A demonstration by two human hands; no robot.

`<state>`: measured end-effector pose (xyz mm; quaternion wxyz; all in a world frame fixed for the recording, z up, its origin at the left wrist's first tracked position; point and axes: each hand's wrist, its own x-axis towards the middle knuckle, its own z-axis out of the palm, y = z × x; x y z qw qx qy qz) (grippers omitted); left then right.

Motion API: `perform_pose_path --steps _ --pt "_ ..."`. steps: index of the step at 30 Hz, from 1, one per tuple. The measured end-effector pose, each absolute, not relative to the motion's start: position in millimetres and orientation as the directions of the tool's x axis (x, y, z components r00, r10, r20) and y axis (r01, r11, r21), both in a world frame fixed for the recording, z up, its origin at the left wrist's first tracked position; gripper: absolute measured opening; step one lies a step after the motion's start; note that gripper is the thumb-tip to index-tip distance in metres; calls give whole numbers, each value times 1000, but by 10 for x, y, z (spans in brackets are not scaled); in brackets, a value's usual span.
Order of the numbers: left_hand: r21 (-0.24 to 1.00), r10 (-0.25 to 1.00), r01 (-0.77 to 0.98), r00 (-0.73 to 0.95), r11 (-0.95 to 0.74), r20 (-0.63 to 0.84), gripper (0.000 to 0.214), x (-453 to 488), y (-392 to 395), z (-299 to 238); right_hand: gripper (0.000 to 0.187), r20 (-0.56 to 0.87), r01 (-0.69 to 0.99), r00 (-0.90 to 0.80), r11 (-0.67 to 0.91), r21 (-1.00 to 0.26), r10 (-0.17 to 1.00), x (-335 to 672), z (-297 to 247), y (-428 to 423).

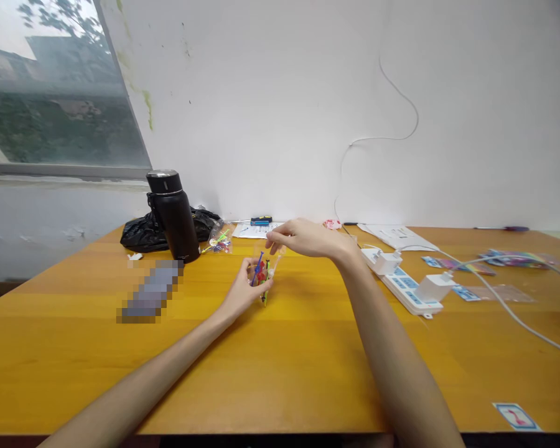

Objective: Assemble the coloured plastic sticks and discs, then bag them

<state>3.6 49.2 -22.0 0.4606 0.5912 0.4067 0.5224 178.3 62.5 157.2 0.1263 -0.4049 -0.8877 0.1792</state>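
Observation:
My left hand [246, 287] is closed around a small clear plastic bag of toy pieces [262, 274], held upright a little above the table. Thin plastic parts in blue, red, yellow-green and white show through it. Just above the bag's top is my right hand [303, 238], palm down, its fingers bent loosely and somewhat apart. Those fingertips are close to the bag's upper edge; whether they touch it is hard to see. A similar clear bag of colourful pieces [221, 241] lies farther back, beside a black bottle [173, 218].
A blurred-out flat object [152, 292] lies at left, and a black plastic bag [142, 233] sits behind the bottle. At right are a power strip [404, 286] with white plugs and cables, and colourful packets [518, 258]. Papers [396, 236] and screwdrivers [516, 229] lie along the wall.

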Motion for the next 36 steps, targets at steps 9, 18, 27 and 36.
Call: perform_pose_path --steps 9,18,27,36 --pt "967 964 3 75 -254 253 50 21 500 -190 19 52 652 -692 654 -383 720 1963 1679 595" --pt "960 950 -211 210 -186 230 56 50 455 -110 14 84 654 -687 664 -362 722 2069 1658 707" --pt "973 881 -232 462 10 101 69 29 357 -82 13 122 542 -744 700 -465 657 2122 1740 626" --pt "991 913 -134 400 -33 84 46 28 369 -27 25 59 540 -764 686 -489 643 2123 1775 580"
